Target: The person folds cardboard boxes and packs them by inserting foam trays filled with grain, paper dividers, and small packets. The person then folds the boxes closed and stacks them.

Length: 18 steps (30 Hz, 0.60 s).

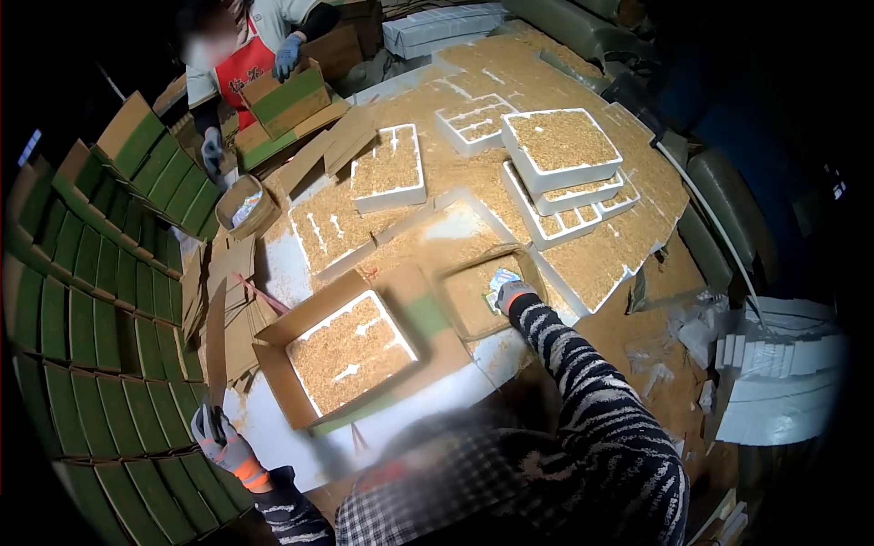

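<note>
My left hand (pixel 226 448), in a grey glove with an orange cuff, grips the lower end of a thin cardboard sheet (pixel 217 344) held upright. My right hand (pixel 516 293), gloved too, reaches into a shallow brown basket (pixel 458 314). Its fingers are closed on a small blue-and-white printed packet (pixel 503 276); how many packets are there I cannot tell. Between my hands sits an open cardboard box (pixel 276 371) with its flaps spread. Inside it lies a white foam tray (pixel 408 346) topped with sawdust-like material, with white dividers partly showing.
Sawdust-covered foam trays (pixel 563 150) are stacked at the back right. Another tray (pixel 390 168) stands farther left. Stacked green-and-brown cartons (pixel 82 328) wall the left side. Across the table, a co-worker (pixel 246 77) in a red apron handles a carton (pixel 289 100). White foam pieces (pixel 774 364) lie right.
</note>
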Available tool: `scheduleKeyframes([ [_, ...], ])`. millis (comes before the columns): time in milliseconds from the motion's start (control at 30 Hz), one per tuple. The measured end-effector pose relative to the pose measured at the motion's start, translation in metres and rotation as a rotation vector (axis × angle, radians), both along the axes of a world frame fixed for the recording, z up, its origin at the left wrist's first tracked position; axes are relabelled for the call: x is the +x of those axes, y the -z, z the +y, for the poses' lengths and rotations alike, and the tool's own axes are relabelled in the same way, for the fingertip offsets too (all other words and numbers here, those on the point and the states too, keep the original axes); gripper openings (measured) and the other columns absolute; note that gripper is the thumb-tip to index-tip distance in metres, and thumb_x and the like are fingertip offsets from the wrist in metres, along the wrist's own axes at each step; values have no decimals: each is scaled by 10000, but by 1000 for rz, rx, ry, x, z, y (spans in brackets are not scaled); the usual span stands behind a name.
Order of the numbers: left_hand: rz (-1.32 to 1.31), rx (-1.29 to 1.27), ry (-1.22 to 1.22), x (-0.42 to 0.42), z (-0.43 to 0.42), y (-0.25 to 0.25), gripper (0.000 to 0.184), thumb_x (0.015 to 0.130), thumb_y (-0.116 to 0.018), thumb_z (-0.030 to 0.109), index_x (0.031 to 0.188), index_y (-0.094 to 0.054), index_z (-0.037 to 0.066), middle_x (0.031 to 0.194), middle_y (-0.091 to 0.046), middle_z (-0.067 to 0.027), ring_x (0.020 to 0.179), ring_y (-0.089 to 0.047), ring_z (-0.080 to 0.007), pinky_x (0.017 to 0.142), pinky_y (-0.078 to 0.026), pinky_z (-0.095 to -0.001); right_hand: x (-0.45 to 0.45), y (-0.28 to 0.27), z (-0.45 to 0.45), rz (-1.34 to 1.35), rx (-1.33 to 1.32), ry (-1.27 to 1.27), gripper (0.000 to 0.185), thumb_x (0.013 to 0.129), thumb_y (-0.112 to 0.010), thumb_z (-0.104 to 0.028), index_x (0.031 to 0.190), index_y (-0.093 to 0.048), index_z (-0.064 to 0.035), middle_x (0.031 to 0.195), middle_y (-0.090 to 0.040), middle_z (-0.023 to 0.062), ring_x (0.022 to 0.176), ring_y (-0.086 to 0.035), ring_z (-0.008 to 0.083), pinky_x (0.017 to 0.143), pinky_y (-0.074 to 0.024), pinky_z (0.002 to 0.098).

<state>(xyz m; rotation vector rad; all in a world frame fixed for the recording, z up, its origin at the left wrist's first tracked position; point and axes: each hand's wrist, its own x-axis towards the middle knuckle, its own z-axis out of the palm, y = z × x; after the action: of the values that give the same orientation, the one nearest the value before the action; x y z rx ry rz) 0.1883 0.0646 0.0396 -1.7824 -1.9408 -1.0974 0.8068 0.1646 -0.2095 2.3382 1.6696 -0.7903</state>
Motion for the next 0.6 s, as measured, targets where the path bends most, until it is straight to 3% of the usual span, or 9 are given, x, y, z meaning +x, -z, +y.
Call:
scheduleKeyframes([
  [67, 55, -8, 11, 27, 0, -13, 273, 884, -593, -5, 1147, -667, -6, 1075, -626, -168, 976, -607, -332, 838, -501, -397, -14, -34, -11, 3, 39, 20, 473, 839, -666, -445, 1087, -710, -46, 1181, -677, 192, 1129, -633, 318, 994, -476, 397],
  [133, -75, 10, 47, 47, 0, -14, 342, 863, -622, -26, 1188, -696, 52, 1060, -620, -152, 961, -604, -307, 825, -499, -387, -22, -37, -19, -72, 87, -16, 488, 794, -712, -480, 1084, -711, -87, 1172, -686, 160, 1113, -637, 322, 977, -487, 402],
  [233, -12, 33, 36, 62, 2, -15, 378, 839, -651, -45, 1186, -714, 90, 1054, -616, -132, 941, -607, -288, 813, -500, -369, -17, -43, -8, 92, -48, -80, 440, 785, -721, -469, 1035, -739, -107, 1192, -675, 163, 1138, -629, 309, 998, -471, 431],
  [333, 1, 66, 66, 65, -4, -19, 369, 842, -652, -54, 1175, -717, 91, 1042, -611, -126, 922, -609, -279, 791, -508, -365, -12, -56, -6, 95, -29, -108, 376, 803, -699, -439, 1050, -748, -160, 1162, -691, 133, 1117, -635, 322, 1000, -470, 417],
  [367, -33, 86, 77, 66, -6, -21, 372, 838, -652, -59, 1173, -717, 90, 1035, -609, -125, 922, -607, -282, 790, -508, -363, -14, -63, -4, 131, 5, -15, 370, 824, -673, -407, 1054, -743, -127, 1164, -686, 149, 1127, -624, 341, 992, -471, 424],
  [400, -65, 108, 78, 69, -9, -25, 376, 834, -652, -65, 1171, -717, 89, 1028, -607, -125, 921, -605, -285, 789, -508, -362, -33, -101, -5, 205, 217, 104, 283, 861, -650, -342, 1001, -746, -116, 1111, -685, 154, 1091, -622, 340, 948, -489, 427],
  [467, -64, 110, 84, 72, -13, -31, 428, 774, -663, -93, 1160, -719, 84, 1021, -611, -123, 926, -603, -302, 800, -505, -368, -64, -155, -12, 412, 672, -99, 170, 855, -665, -259, 931, -741, -127, 1005, -679, 127, 1022, -620, 314, 891, -506, 420],
  [533, 82, 131, 116, 77, -11, -37, 381, 800, -648, -93, 1138, -727, 65, 1032, -614, -125, 935, -601, -285, 798, -494, -372, -121, -205, -18, 573, 1107, -247, 61, 842, -683, -175, 844, -741, -156, 945, -672, 60, 969, -602, 289, 891, -491, 396],
  [600, 19, 177, 215, 81, -4, -36, 411, 775, -655, -101, 1135, -731, 82, 1018, -616, -122, 923, -594, -294, 793, -490, -382, -157, -231, -10, 392, 1211, -629, 123, 780, -708, -151, 898, -729, -174, 957, -664, 60, 978, -613, 262, 865, -515, 389],
])
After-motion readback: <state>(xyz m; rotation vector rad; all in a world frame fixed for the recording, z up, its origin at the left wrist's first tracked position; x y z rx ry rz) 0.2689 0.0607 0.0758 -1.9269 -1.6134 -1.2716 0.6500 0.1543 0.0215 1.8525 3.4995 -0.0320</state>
